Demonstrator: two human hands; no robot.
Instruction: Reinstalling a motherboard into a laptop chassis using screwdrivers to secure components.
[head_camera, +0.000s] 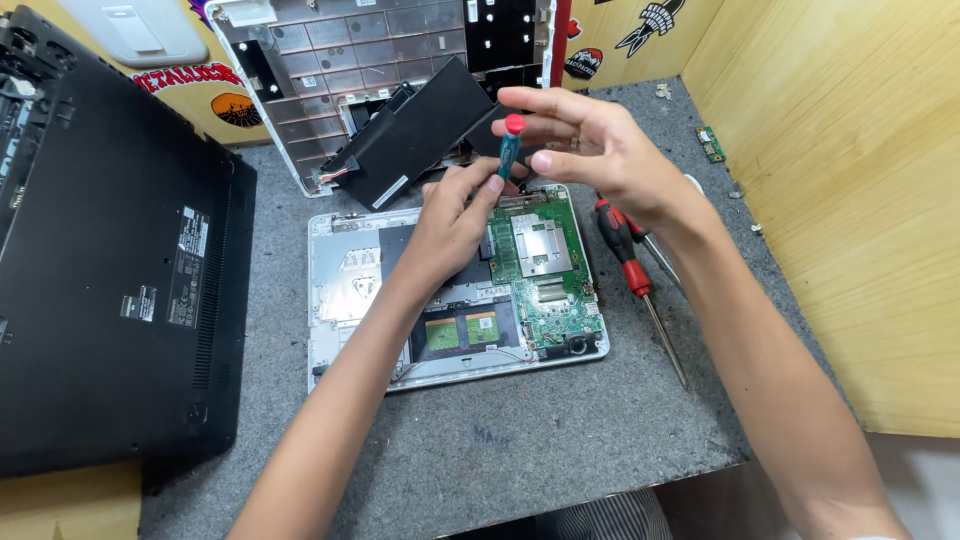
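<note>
Surface: grey felt mat (500, 450), wood walls.
Left hand (455, 215): fingers pinched on driver shaft, 12 o'clock of green board (545, 260).
Right hand (590, 145): small screwdriver (510, 145) gripped at cap.
Tip: driver best kept upright, shaft steadied.

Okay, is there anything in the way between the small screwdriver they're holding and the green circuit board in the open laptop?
Nothing visible blocks it. The small screwdriver, held by both the left hand and the right hand, points down at the top edge of the green circuit board. Its tip is hidden behind the left fingers. The black battery sits up and to the left, clear.

left hand (450, 215): bare, no glove | right hand (600, 150): bare, thin ring on one of the fingers (574, 142) | forearms: bare, sleeveless in view, no watch
</note>
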